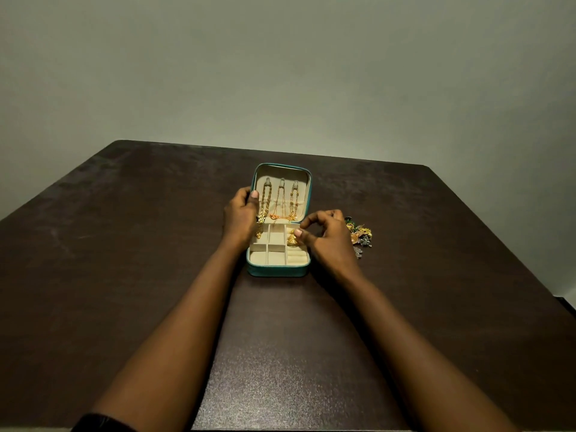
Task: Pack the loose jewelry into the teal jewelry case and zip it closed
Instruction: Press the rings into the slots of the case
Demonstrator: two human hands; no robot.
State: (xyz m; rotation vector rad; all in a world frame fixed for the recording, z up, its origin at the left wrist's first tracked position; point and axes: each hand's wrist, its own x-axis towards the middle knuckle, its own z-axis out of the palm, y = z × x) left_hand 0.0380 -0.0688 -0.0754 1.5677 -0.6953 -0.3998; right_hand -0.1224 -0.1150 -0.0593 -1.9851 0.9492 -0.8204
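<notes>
While the left hand (240,213) grips the open case (277,271) by its lid, the right hand's (327,236) fingers (298,232) pinch an earring (292,241) in its right compartment, toward the desk's (124,244) far edge; loose jewelry (361,233) lies beside.

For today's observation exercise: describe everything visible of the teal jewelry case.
The teal jewelry case lies open on the table, lid raised at the far side. Its cream lining shows three gold necklaces in the lid; the base has compartments and ring rolls. The left hand grips the lid's left edge; the right hand pinches a gold ornament in a right compartment.
</notes>
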